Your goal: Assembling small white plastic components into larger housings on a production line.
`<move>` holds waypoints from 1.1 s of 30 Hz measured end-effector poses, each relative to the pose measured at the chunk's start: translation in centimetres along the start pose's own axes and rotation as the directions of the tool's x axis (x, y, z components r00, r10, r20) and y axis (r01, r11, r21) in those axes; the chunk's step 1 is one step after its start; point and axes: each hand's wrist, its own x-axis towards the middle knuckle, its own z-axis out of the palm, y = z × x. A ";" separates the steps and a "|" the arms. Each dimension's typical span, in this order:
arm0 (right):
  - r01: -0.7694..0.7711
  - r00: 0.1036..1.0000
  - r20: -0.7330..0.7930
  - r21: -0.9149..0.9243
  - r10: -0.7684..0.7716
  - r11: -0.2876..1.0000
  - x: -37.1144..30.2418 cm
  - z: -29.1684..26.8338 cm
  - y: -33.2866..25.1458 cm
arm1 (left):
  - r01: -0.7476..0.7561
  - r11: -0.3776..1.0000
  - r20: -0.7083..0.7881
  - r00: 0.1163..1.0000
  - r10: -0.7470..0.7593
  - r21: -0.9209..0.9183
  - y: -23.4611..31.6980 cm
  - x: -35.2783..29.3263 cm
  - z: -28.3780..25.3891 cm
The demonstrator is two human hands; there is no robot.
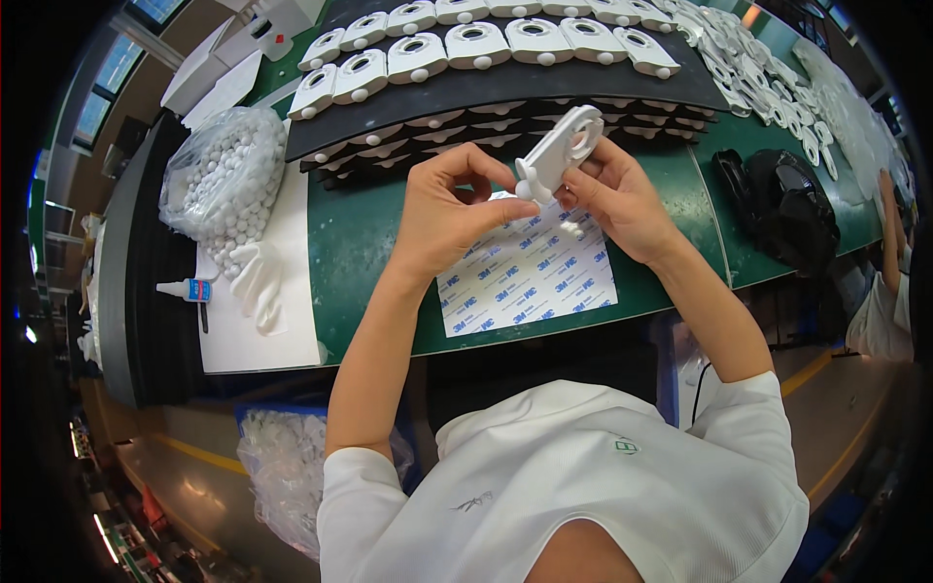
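Observation:
My right hand grips a white plastic part with a round opening at its upper end, holding it tilted above the table. At the lower left end of that part sits a small white ball. Thumb and index finger of my left hand close in a pinch on this ball; the exact contact is partly hidden. Below both hands lies a white sheet with blue print, with a few small white bits on it.
Black boards are stacked at the back, carrying rows of white parts. A bag of white balls, white gloves and a small glue bottle are left. Loose white parts and a black bag lie right.

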 end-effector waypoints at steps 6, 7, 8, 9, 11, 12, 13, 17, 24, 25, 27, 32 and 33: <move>0.094 0.993 0.083 -0.117 -0.084 0.989 -0.5 0.4 -0.7 | 0.087 0.993 0.102 0.992 -0.079 -0.081 0.0 0.0 0.1; 0.133 0.990 0.074 -0.178 -0.122 0.975 -0.6 0.5 -0.9 | 0.105 0.991 0.153 0.984 -0.091 -0.088 0.0 0.0 0.1; 0.142 0.989 0.067 -0.187 -0.131 0.972 -0.8 0.5 -0.9 | 0.098 0.988 0.172 0.982 -0.077 -0.118 0.2 0.0 0.2; 0.173 0.984 0.084 -0.190 -0.160 0.966 -0.9 0.4 -0.8 | 0.087 0.989 0.182 0.981 -0.064 -0.121 0.3 -0.1 0.3; 0.217 0.975 0.097 -0.201 -0.201 0.955 -1.1 0.7 -1.3 | 0.041 0.984 0.195 0.981 -0.008 -0.171 0.2 -0.2 0.2; 0.209 0.977 0.093 -0.227 -0.193 0.951 -1.3 1.0 -1.6 | 0.020 0.983 0.196 0.980 0.017 -0.185 0.0 -0.3 0.2; 0.201 0.979 0.088 -0.253 -0.185 0.946 -1.5 1.0 -2.0 | 0.006 0.983 0.204 0.978 0.032 -0.184 -0.2 -0.3 0.3; 0.346 0.935 0.244 -0.478 -0.256 0.808 -1.9 0.5 -5.9 | -0.142 0.983 0.149 0.976 0.158 -0.113 0.7 0.1 0.6; 0.186 0.839 -0.221 -0.743 -0.497 0.643 2.1 -9.6 -13.0 | 0.021 0.997 -0.274 0.962 0.002 0.081 3.4 0.0 -4.2; 0.088 0.812 -0.314 -0.768 -0.492 0.635 1.5 -11.6 -14.0 | -0.013 0.987 -0.337 0.939 0.066 0.159 4.6 0.2 -5.7; -0.027 0.799 -0.383 -0.794 -0.464 0.608 1.9 -15.3 -14.0 | -0.058 0.953 -0.450 0.872 0.194 0.299 4.8 1.1 -10.9; -0.214 0.874 -0.425 -0.771 -0.235 0.600 4.2 -17.2 -13.5 | 0.247 0.558 -0.561 0.656 0.505 0.792 3.8 3.4 -25.9; -0.214 0.878 -0.426 -0.757 -0.219 0.618 4.7 -17.3 -13.2 | 0.245 0.555 -0.558 0.655 0.510 0.795 3.1 3.5 -28.0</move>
